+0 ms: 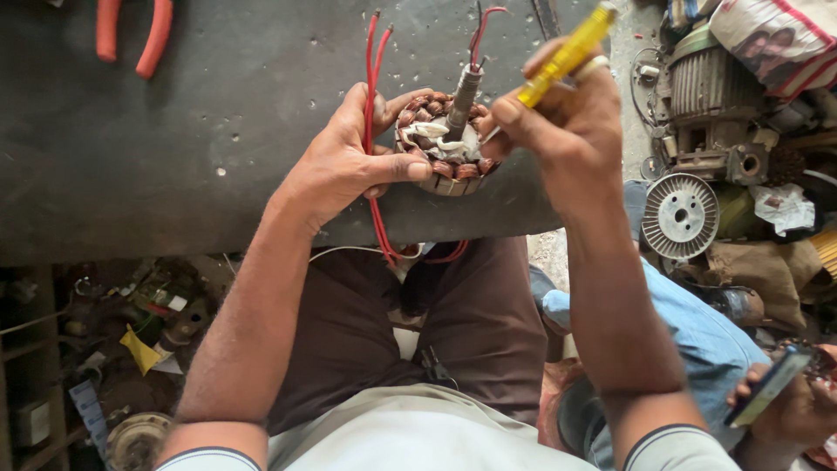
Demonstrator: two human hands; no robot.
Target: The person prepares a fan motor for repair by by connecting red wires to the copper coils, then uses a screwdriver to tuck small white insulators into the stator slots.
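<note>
From the head camera, the left hand (349, 166) is curling around the left side of a round motor stator (445, 157), thumb lying across its near rim and fingers wrapping behind, so the stator is sitting cupped against the palm at the near edge of the dark desk (174, 131). The right hand (558, 131) is closing its thumb and fingers on a yellow translucent screwdriver (567, 54), gripping it by the handle just to the right of the stator, with the handle slanting up and away to the right; its tip is hidden behind the fingers and the stator's rim. The stator is showing a ring of shiny copper-brown coils, a pale ribbed metal band around its outside, and whitish cloth-like insulation bunched about a grey steel shaft (464, 100) standing up from the centre. Thin red wires (375, 131) are running up past the left palm and looping down over the desk's edge toward the lap. The desk is looking matt, scuffed and speckled with pale flecks. Orange-handled pliers (132, 35) are lying well apart at the far left. At the right, a finned grey motor housing (711, 96) is resting above a pale slotted disc (680, 214).
</note>
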